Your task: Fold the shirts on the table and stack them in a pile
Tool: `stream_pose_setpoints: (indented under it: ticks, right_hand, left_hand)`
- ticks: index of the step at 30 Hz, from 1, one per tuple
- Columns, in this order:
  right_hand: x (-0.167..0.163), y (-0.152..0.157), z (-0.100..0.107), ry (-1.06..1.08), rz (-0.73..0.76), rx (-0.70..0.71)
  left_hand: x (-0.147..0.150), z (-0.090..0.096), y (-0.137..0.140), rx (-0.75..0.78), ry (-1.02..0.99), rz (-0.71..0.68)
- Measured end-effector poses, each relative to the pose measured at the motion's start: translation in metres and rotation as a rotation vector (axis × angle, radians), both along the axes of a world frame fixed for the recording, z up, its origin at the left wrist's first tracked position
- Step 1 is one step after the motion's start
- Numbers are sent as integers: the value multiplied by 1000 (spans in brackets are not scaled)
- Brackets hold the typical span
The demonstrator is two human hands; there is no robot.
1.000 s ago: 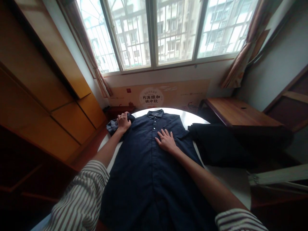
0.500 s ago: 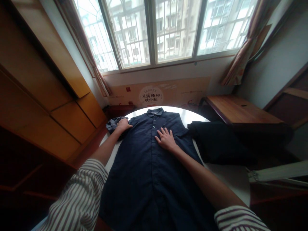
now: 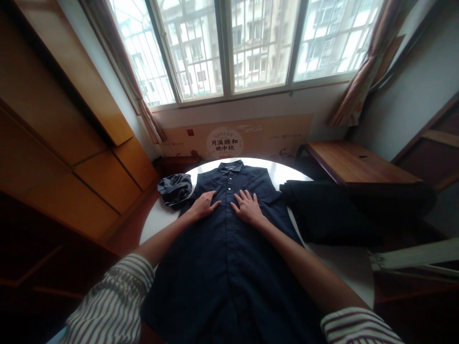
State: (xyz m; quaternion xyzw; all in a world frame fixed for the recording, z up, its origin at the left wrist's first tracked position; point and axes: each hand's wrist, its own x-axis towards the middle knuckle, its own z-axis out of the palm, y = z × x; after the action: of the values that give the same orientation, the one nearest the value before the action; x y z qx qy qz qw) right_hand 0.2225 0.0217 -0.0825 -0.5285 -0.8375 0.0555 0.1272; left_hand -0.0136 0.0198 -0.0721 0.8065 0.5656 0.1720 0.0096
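Observation:
A dark navy button-up shirt (image 3: 222, 248) lies front side up, its collar toward the window and its hem toward me. My left hand (image 3: 205, 204) rests on the chest of the shirt, left of the button strip, with thumb and fingers apart. On the other side of the buttons, my right hand (image 3: 247, 206) lies flat with its fingers spread. Neither hand grips the cloth. The shirt's left shoulder and both sides spread over a round white table (image 3: 158, 222).
A crumpled grey and dark cloth bundle (image 3: 175, 188) sits at the table's left. Folded black cloth (image 3: 322, 210) lies at its right edge. Beyond that stands a wooden desk (image 3: 362, 165). Orange-brown cabinets (image 3: 96, 184) line the left, and a barred window (image 3: 258, 45) is ahead.
My left hand has moved right, from the shirt's left shoulder edge beside the cloth bundle onto the chest. The right hand has stayed in place.

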Motion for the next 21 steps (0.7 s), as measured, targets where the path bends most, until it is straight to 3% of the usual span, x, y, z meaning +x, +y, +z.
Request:
stream_pose_setpoints:
  ticks: [3,6,14,18,21]
  right_hand:
    - [0,0,0,0,-1,2]
    - [0,0,0,-3,-1,12]
    - [0,-1,0,-4,-2,0]
    - [0,-2,0,3,-4,5]
    - [0,-3,1,1,0,-4]
  left_hand:
    - [-1,-12,-9,-6,-11,10]
    - [-8,-2,4,-22,-42,109]
    - [-46,55,107,-63,-76,591]
    - [-57,52,138,-165,-93,712]
    - [-58,42,147,-164,-127,722]
